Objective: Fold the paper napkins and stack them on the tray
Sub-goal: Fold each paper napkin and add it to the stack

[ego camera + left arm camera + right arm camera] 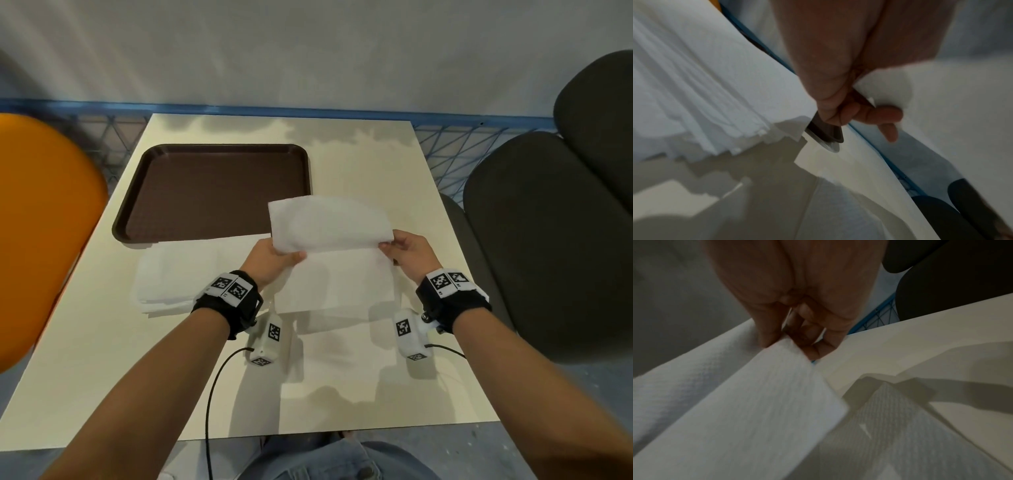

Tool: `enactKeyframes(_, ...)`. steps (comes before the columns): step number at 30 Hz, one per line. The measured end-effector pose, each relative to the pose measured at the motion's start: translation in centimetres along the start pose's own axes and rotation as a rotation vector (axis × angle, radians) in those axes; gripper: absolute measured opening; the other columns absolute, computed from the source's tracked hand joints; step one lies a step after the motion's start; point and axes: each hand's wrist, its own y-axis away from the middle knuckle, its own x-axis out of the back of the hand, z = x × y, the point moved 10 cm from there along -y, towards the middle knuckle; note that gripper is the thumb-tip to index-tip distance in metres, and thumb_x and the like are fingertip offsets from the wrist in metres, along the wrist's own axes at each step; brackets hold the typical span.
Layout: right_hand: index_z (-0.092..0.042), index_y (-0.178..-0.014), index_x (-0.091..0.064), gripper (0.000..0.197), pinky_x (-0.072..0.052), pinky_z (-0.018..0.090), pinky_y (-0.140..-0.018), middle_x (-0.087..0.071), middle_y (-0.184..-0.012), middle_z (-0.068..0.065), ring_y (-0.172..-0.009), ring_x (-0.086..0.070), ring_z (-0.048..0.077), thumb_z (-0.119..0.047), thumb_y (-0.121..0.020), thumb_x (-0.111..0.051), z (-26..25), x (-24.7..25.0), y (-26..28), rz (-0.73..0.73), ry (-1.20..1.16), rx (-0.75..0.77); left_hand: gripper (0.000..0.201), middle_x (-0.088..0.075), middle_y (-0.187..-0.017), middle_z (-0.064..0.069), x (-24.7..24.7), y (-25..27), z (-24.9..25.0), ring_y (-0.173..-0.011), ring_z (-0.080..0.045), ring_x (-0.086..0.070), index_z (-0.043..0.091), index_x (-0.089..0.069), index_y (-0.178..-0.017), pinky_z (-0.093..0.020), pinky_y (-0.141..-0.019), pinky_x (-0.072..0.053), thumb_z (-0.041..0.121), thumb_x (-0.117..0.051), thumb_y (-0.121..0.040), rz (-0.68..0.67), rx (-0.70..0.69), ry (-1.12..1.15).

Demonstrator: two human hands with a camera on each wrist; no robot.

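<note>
A white paper napkin point(332, 253) is held above the cream table, its far half curled back over the near half. My left hand point(274, 257) pinches its left edge and my right hand point(404, 248) pinches its right edge. The right wrist view shows my right hand point(795, 340) pinching the napkin point(748, 410) between thumb and fingers. A stack of flat white napkins point(171, 281) lies left of my left hand; the left wrist view shows the same stack point(705, 91). The brown tray point(212, 192) sits at the back left with nothing on it.
An orange chair point(41, 233) stands at the table's left side and dark grey chairs point(555, 240) at its right. A blue wire fence point(455, 147) runs behind the cream table point(359, 394). A black cable point(212, 394) hangs off the front edge.
</note>
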Motion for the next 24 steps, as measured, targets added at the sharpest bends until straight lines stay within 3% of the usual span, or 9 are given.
enactKeyframes(3,-0.014,-0.104,-0.066,0.024,-0.042,0.027,-0.067,-0.067,-0.075,-0.007,-0.069,-0.055,0.013,0.001,-0.09,-0.052,0.6,0.2,0.2,0.008,-0.015,-0.029,0.013,-0.067,-0.104,-0.015,-0.1,0.2,-0.2,-0.096,-0.027,-0.063,0.013,-0.065,-0.096,-0.043,-0.092,-0.049,0.01,-0.069,-0.084,-0.059,-0.011,-0.03)
enactKeyframes(6,-0.016,-0.088,-0.067,0.027,-0.046,0.035,-0.076,-0.065,-0.082,0.003,-0.079,-0.057,0.023,0.005,-0.089,-0.05,2.1,0.3,0.4,0.024,-0.015,-0.119,0.02,-0.071,-0.092,0.002,-1.7,1.0,-0.5,-0.086,-0.011,-0.065,0.02,-0.07,-0.09,-0.027,-0.084,-0.051,0.002,-0.061,-0.089,-0.238,-0.031,-0.045)
enactKeyframes(8,-0.015,-0.074,-0.066,0.031,-0.049,0.032,-0.071,-0.064,-0.08,0.005,-0.076,-0.058,0.025,0.008,-0.086,-0.047,2.8,0.1,1.0,0.012,-0.03,-0.164,0.032,-0.071,-0.084,0.011,-2.9,1.7,-1.1,-0.08,-0.005,-0.065,0.025,-0.075,-0.076,-0.018,-0.076,-0.051,-0.003,-0.062,-0.085,-0.342,0.008,-0.017)
enactKeyframes(12,-0.007,-0.069,-0.065,0.028,-0.049,0.024,-0.061,-0.064,-0.083,0.008,-0.073,-0.058,0.024,0.011,-0.08,-0.046,3.1,-0.5,2.0,0.014,-0.147,-0.216,0.033,-0.071,-0.09,0.003,-3.6,2.2,-2.8,-0.083,-0.013,-0.066,0.01,-0.072,-0.088,-0.018,-0.075,-0.053,-0.016,-0.052,-0.085,-0.391,0.131,0.022)
enactKeyframes(15,0.001,-0.076,-0.065,0.026,-0.048,0.03,-0.066,-0.065,-0.087,0.013,-0.075,-0.055,0.026,0.0,-0.084,-0.041,3.8,-0.5,2.4,0.048,-0.349,-0.332,0.042,-0.066,-0.101,-0.01,-3.6,2.3,-3.8,-0.094,-0.024,-0.06,0.012,-0.075,-0.094,-0.025,-0.087,-0.048,-0.01,-0.048,-0.071,-0.427,0.177,0.03)
enactKeyframes(18,0.006,-0.092,-0.065,0.043,-0.045,0.03,-0.065,-0.067,-0.089,0.013,-0.071,-0.053,0.023,-0.024,-0.092,-0.034,3.9,-0.5,2.8,0.03,-0.402,-0.394,0.033,-0.068,-0.114,-0.007,-2.9,2.2,-3.0,-0.107,-0.021,-0.062,0.01,-0.077,-0.093,-0.024,-0.088,-0.05,0.006,-0.049,-0.075,-0.376,0.184,0.252)
enactKeyframes(20,-0.002,-0.094,-0.071,0.045,-0.048,0.031,-0.073,-0.069,-0.091,0.009,-0.078,-0.058,0.022,-0.039,-0.092,-0.045,3.7,-0.2,2.4,0.018,-0.219,-0.352,0.021,-0.066,-0.119,-0.009,-2.3,2.0,-2.2,-0.108,-0.02,-0.062,0.01,-0.076,-0.094,-0.025,-0.09,-0.05,0.014,-0.059,-0.083,-0.289,0.159,0.322)
enactKeyframes(22,-0.015,-0.092,-0.073,0.019,-0.048,0.028,-0.076,-0.068,-0.085,0.003,-0.08,-0.059,0.019,-0.031,-0.083,-0.067,3.1,0.0,2.0,-0.012,0.037,-0.247,0.015,-0.066,-0.118,-0.003,-1.6,1.6,-1.7,-0.106,-0.015,-0.061,0.012,-0.072,-0.101,-0.013,-0.084,-0.047,0.015,-0.065,-0.088,-0.184,0.09,0.122)
enactKeyframes(24,-0.017,-0.094,-0.074,0.018,-0.042,0.02,-0.071,-0.057,-0.07,-0.004,-0.067,-0.051,0.011,-0.016,-0.077,-0.075,3.3,-0.2,1.7,-0.051,0.168,-0.18,0.024,-0.062,-0.117,0.003,-1.5,1.0,-1.7,-0.109,-0.008,-0.054,0.014,-0.068,-0.111,-0.003,-0.077,-0.039,0.012,-0.067,-0.087,-0.142,0.02,-0.091)
